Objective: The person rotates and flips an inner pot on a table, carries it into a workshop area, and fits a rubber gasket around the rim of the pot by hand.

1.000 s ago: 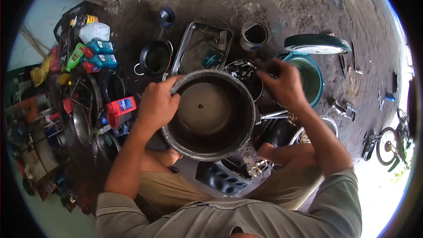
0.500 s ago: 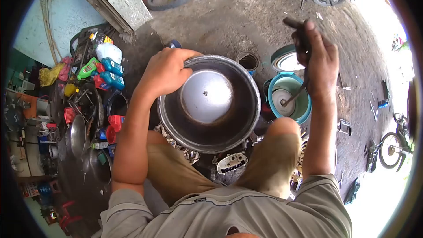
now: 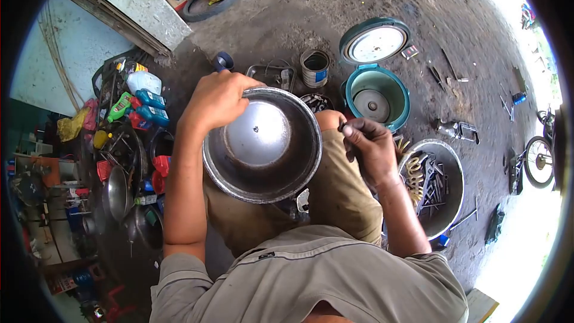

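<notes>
My left hand grips the far left rim of a round metal pot, with the thumb inside the rim. The pot tilts over my lap, its dull grey bottom showing a dark mark near the centre. To the right of the pot, my right hand is closed around a slender dark tool. Only the tool's dark end shows clearly past the fingers. Beyond this hand stands an open green rice cooker with a round metal plate inside and its lid raised.
A metal basin of bolts and coiled parts sits at right. Ahead are a tin can and a small tray. Bottles and pans crowd the left. Loose tools lie on the floor at right.
My right hand has come down and inward from above the rice cooker, taking the tool out of it. The pot has shifted left and closer to me in view, still in my left hand.
</notes>
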### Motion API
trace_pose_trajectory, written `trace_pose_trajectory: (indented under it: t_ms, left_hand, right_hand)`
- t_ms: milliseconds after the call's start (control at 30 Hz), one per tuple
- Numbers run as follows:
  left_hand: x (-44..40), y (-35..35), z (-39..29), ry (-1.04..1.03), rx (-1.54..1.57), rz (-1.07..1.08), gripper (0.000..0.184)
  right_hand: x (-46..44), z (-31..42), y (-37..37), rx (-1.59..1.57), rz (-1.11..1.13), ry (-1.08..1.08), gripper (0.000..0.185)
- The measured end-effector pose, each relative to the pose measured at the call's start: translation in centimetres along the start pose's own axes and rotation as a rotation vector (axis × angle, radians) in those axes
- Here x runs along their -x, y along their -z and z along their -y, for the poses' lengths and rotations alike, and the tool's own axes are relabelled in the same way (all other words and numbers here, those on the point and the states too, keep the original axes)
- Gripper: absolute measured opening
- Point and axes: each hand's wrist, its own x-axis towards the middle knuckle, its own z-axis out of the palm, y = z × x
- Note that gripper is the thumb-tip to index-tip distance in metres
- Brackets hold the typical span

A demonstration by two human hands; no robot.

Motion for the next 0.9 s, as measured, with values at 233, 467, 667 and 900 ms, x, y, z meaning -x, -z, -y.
trace_pose_trajectory:
  t_ms: [233,467,667,900]
  left_hand:
    - [0.8,-1.2,-1.9,-0.039,-0.12,0.026,0.041]
    - [2.2,-2.7,-2.8,-0.038,-0.104,-0.113,0.038]
    - [2.9,-3.9,-3.3,-0.023,-0.116,-0.2,0.032]
    - [2.8,-4.3,-2.9,-0.002,-0.145,-0.253,0.032]
  right_hand:
    - [2.4,-2.5,-1.4,0.13,-0.068,0.107,0.016]
    - [4.8,-4.4,-0.7,0.302,-0.092,0.098,0.013]
    - [6.2,-4.7,-1.9,0.366,-0.125,0.199,0.016]
    - [6.3,-5.4,-2.8,0.447,-0.234,0.244,0.014]
